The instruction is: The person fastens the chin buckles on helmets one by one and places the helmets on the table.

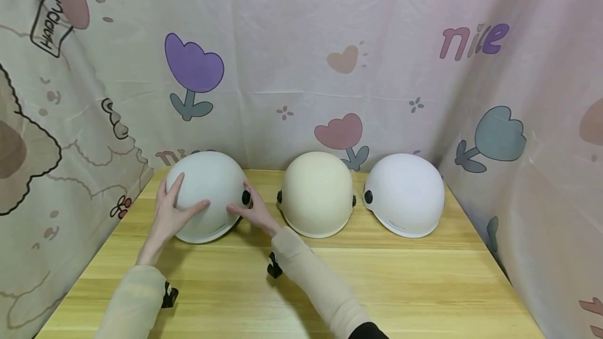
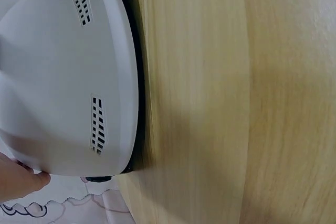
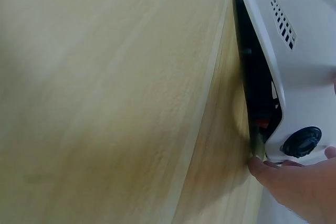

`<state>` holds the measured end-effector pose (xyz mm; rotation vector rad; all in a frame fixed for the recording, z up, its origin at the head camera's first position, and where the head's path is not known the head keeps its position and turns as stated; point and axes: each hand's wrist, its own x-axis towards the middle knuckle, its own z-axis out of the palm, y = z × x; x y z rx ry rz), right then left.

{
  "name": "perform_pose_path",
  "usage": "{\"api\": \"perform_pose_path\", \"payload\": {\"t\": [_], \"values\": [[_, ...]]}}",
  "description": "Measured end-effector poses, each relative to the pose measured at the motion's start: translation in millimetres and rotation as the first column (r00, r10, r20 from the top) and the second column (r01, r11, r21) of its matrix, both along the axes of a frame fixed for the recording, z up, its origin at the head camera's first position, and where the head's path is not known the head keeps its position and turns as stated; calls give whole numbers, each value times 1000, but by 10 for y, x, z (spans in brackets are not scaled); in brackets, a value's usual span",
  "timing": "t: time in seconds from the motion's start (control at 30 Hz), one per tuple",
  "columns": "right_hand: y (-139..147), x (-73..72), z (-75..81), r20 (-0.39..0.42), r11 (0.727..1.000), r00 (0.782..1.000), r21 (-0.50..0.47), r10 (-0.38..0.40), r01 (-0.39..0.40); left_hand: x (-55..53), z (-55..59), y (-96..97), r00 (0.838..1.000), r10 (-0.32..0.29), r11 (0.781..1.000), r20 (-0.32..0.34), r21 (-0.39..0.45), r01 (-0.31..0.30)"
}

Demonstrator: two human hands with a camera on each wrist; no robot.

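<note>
A white helmet (image 1: 212, 179) sits at the left of the row, with both hands on it. My left hand (image 1: 170, 216) holds its left side, thumb and fingers spread wide over the shell. On the other side, my right hand (image 1: 256, 212) grips near the black side knob (image 1: 246, 197), thumb in front and other fingers partly hidden. The left wrist view shows slotted vents (image 2: 98, 124) above the helmet's rim. In the right wrist view, right-hand fingertips (image 3: 256, 165) touch the lower edge beside the knob (image 3: 302, 142); the dark inside shows under the rim.
A cream helmet (image 1: 316, 195) stands in the middle, close to my right hand. Another white helmet (image 1: 407, 192) stands at the right. They rest on a wooden table (image 1: 400, 281), near its back edge. A printed cloth (image 1: 282, 30) hangs behind and along both sides.
</note>
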<state>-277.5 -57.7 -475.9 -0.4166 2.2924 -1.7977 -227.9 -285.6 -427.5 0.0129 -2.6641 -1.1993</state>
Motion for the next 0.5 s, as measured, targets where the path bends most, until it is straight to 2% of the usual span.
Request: {"api": "perform_pose_path", "payload": {"t": [0.5], "values": [[92,23,11,20,999,999,-14,40,-40,16,-11,20,1000,6,1000,-10,16,-6]]}}
